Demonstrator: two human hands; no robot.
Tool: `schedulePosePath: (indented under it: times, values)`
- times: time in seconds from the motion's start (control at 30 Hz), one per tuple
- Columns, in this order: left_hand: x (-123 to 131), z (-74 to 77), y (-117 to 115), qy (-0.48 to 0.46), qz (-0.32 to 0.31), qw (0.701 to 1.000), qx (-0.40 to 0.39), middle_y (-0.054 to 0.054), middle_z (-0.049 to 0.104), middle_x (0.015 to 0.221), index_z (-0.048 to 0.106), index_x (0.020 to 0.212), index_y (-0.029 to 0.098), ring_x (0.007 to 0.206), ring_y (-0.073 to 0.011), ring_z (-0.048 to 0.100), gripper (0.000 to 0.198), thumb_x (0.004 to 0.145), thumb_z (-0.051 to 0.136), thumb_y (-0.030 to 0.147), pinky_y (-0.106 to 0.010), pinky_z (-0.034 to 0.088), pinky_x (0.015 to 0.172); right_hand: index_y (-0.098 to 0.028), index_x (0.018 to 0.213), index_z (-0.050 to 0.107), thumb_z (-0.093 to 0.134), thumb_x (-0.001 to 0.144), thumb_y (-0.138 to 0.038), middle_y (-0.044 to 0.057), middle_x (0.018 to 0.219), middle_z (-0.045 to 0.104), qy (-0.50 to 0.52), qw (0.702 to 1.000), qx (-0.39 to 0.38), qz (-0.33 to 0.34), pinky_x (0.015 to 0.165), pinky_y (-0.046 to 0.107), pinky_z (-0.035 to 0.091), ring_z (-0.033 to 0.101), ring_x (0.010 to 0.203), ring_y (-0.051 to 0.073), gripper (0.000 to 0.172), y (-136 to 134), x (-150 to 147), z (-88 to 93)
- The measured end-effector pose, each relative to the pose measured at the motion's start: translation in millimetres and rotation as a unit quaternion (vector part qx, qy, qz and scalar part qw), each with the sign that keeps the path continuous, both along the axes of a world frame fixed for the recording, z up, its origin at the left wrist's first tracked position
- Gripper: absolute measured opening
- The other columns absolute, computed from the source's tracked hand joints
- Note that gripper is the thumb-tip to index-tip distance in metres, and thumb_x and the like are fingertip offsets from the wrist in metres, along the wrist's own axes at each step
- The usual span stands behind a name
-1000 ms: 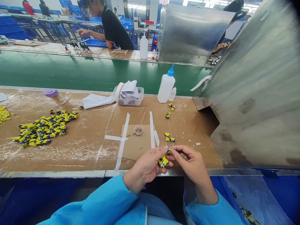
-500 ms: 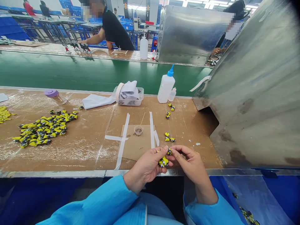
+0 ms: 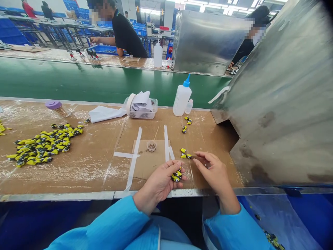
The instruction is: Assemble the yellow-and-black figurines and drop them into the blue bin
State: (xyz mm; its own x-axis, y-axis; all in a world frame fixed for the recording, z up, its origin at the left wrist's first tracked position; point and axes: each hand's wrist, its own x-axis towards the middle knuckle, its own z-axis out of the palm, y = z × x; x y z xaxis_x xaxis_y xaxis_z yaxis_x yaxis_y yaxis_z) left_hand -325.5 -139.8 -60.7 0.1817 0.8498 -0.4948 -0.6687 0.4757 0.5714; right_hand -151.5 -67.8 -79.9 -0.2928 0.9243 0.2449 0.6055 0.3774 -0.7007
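Observation:
Small yellow-and-black plastic parts [image 3: 177,176] lie in my left hand [image 3: 162,178], its fingers curled round them above the table's front edge. My right hand [image 3: 213,172] is apart from the left, thumb and forefinger spread, with nothing visible between them. Close to its fingertips lie a few more of these parts [image 3: 183,155] on the cardboard. Farther back sits another little group [image 3: 184,129]. On the left is a big pile of yellow-and-black parts [image 3: 43,144]. A small clear cup [image 3: 151,146] with a thin stick stands on a taped cardboard square [image 3: 144,166].
At the back stand a blue-tipped white bottle [image 3: 182,100], a small bottle [image 3: 189,106], a clear tub with paper [image 3: 142,113] and a purple-lidded toothpick jar [image 3: 57,108]. A metal housing [image 3: 281,114] bounds the right. Beyond the green belt [image 3: 104,80] a co-worker [image 3: 128,33] leans over.
My right hand has moved away from the left, to the right and slightly up, and its pinch has opened. The left hand keeps its parts. The view has shifted slightly.

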Motion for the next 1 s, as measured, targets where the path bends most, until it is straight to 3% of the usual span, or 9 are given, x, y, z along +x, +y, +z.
schedulePosePath:
  times: [0.1,0.3,0.47,0.7,1.0]
  values:
    - [-1,0.9,1,0.01,0.017,1.0,0.01,-0.003,0.057,0.081,0.056,0.093,0.017,0.062,-0.0112,0.06,0.017,0.082,0.059,0.029,-0.018,0.046,0.046,-0.023,0.102,0.066,0.061,0.078,-0.029,0.006,0.1,0.067,-0.06,0.997,0.026,0.036,0.083,0.039,0.046,0.059,0.093,0.022,0.025,9,-5,-6.0]
    - [-3,3.5,3,0.043,0.032,0.998,0.026,-0.003,0.056,0.084,0.054,0.091,0.016,0.063,-0.0107,0.06,0.013,0.083,0.058,0.025,-0.019,0.047,0.049,-0.021,0.095,0.067,0.055,0.083,-0.03,0.007,0.095,0.067,-0.007,0.999,0.003,0.037,0.081,0.037,0.047,0.06,0.087,0.021,0.018,3,-12,-11.3]
    - [0,0.0,3,0.043,0.017,0.998,0.031,-0.003,0.058,0.088,0.053,0.089,0.016,0.065,-0.0099,0.059,0.018,0.078,0.064,0.026,-0.017,0.045,0.049,-0.02,0.097,0.066,0.06,0.081,-0.037,0.005,0.09,0.068,0.117,0.988,-0.095,0.023,0.073,0.031,0.049,0.062,0.078,0.018,0.025,-12,-12,-0.8]
    - [3,-2.5,1,0.034,-0.017,0.998,0.052,-0.004,0.058,0.088,0.057,0.089,0.014,0.066,-0.0092,0.058,0.022,0.08,0.062,0.034,-0.017,0.043,0.049,-0.02,0.097,0.067,0.062,0.081,-0.037,0.006,0.092,0.07,0.163,0.973,-0.153,0.057,0.076,0.032,0.05,0.064,0.082,0.018,0.024,-26,-15,14.6]
    - [3,0.5,-1,0.024,-0.04,0.998,0.052,0.0,0.055,0.075,0.057,0.081,0.014,0.063,-0.0078,0.055,0.024,0.076,0.067,0.036,-0.014,0.04,0.046,-0.024,0.09,0.071,0.066,0.079,-0.031,0.004,0.086,0.068,0.148,0.981,-0.085,0.09,0.072,0.028,0.049,0.062,0.081,0.016,0.014,-29,-17,14.7]
